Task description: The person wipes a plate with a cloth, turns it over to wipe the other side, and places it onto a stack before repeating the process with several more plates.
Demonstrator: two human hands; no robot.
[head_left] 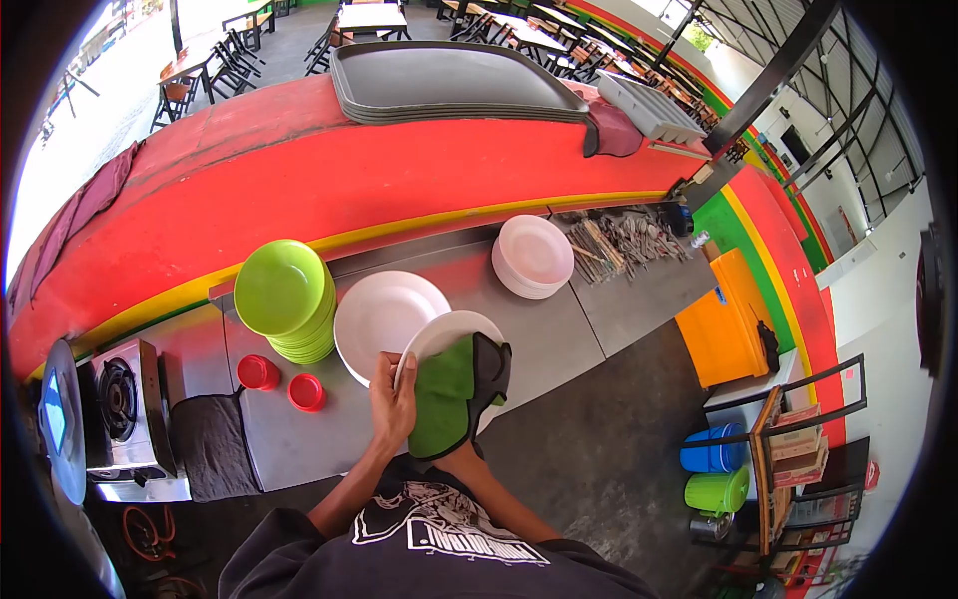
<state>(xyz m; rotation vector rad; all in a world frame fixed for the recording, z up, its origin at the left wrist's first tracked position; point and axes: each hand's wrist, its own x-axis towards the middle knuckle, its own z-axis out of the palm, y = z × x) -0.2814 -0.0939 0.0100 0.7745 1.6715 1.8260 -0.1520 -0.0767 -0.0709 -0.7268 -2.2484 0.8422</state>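
Observation:
My left hand [394,401] grips the left rim of a white bowl [439,327], thumb on the near side, and holds it tilted above the counter. A green cloth with black edging [444,389] lies against the bowl's inside. My right hand [461,461] is behind the cloth and holds it to the bowl; its fingers are hidden. Just behind the held bowl stands a large white bowl or plate [384,314] on the counter. To the left rises a stack of lime-green bowls [284,295], with two small red cups [257,372] in front of it.
On the steel counter [539,344] are a stack of pale pink-white bowls [534,255] and a spread of cutlery [634,245]. A gas stove [125,409] and dark cloth [215,444] are at left. Grey trays [454,80] rest on the red ledge. A shelf rack [773,469] stands right.

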